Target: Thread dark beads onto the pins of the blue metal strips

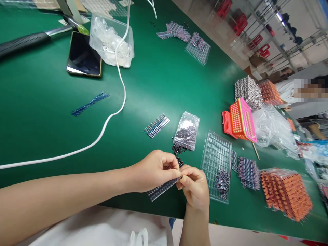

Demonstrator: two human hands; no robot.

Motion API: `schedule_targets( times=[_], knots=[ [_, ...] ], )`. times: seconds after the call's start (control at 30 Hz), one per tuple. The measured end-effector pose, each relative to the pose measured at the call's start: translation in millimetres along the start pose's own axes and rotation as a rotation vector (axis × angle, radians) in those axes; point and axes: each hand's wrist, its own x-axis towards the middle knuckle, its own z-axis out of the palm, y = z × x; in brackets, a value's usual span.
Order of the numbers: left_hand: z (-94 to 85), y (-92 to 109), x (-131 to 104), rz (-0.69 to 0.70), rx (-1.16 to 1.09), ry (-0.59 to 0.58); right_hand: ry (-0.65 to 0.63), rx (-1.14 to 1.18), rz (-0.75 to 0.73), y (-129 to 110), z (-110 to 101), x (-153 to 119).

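Observation:
In the head view, my left hand [156, 171] is closed on a dark strip of small ridged parts [164, 189], which slants out below the fingers. Thin leads show faintly under its curled fingers. At the strip's upper right end, my right hand [196, 187] pinches with thumb and forefinger; the fingertips of both hands meet there and hide what lies between them. Just beyond the hands, loose black beads [178, 149] spill from a clear plastic bag [188, 128] of similar beads. A strip of blue and white parts with wire leads [157, 126] lies to the upper left.
Right of my hands lies a clear compartment tray [216, 150] with a heap of leaded parts [222, 182]. Stacked orange parts [285, 194] and an orange basket [237, 118] stand farther right. A white cable [112, 116], phone [84, 54], hammer [28, 42] and plastic tub [130, 44] occupy the left.

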Motion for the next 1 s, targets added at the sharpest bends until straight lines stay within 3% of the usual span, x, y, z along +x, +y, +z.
schedule_targets(
  times=[0.67,1.0],
  knots=[
    [-0.5,1,1,-0.001,-0.006,0.009,0.025,-0.029,0.028,1,0,0],
    [4.0,0,0,0.065,0.015,0.108,0.125,-0.234,-0.114,1,-10,-10]
  ],
)
